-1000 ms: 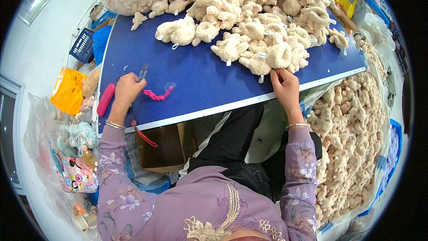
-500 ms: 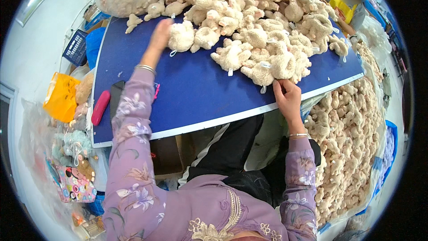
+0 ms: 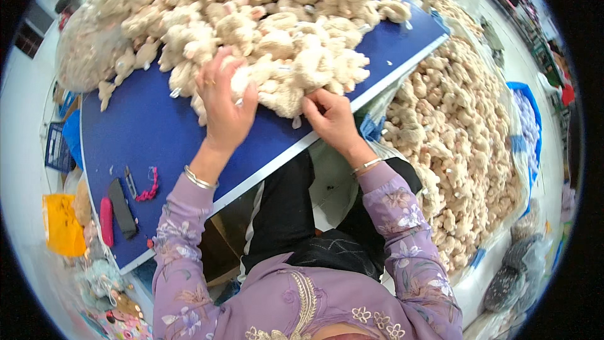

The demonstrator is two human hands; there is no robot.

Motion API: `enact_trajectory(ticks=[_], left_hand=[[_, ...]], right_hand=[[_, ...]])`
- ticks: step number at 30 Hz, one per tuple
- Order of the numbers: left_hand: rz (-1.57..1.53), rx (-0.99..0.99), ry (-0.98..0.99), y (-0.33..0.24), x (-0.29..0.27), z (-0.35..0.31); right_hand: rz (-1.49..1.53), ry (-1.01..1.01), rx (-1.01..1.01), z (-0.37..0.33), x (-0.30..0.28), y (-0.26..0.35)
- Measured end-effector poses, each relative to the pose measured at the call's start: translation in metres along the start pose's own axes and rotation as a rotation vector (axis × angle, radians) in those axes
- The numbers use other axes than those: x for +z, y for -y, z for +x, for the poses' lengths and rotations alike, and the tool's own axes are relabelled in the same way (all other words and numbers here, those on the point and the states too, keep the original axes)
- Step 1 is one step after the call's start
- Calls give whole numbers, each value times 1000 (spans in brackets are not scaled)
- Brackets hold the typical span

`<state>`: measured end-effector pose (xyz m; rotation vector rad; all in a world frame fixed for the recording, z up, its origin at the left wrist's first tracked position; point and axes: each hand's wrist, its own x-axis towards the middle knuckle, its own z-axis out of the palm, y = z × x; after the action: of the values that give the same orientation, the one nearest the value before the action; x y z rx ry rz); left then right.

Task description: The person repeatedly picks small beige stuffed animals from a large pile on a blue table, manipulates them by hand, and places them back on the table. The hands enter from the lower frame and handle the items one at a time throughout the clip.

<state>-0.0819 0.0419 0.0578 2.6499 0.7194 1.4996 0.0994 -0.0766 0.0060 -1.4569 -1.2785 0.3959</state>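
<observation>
Cream, nubbly-fleece plush toys heap toward twelve o'clock on a flat blue, white-edged table. At ten o'clock the left hand spreads its curved fingers wide against the fleece; at one, the right hand brings thumb and forefinger close at a toy's rounded edge, its grip unclear. A braided pink cord curls at eight.

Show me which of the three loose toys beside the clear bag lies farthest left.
The cream toy at the row's lower end; the other two toys lie further right, nearer the pile.
</observation>
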Motion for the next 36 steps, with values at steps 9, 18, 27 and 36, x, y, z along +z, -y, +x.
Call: enact_trajectory(ticks=[9,18,27,36], left_hand=[[-711,189,464,-95,57,-19],[-790,-483,250,-60,109,-6],[-1040,-589,85,-63,89,-13],[-1469,-630,-65,-47,62,-8]], right_hand=[[98,-524,-47,17,-56,-10],[-577,-217,15,31,-70,-37],[-267,-293,-44,31,-58,-23],[-365,-403,-269,29,-55,-8]])
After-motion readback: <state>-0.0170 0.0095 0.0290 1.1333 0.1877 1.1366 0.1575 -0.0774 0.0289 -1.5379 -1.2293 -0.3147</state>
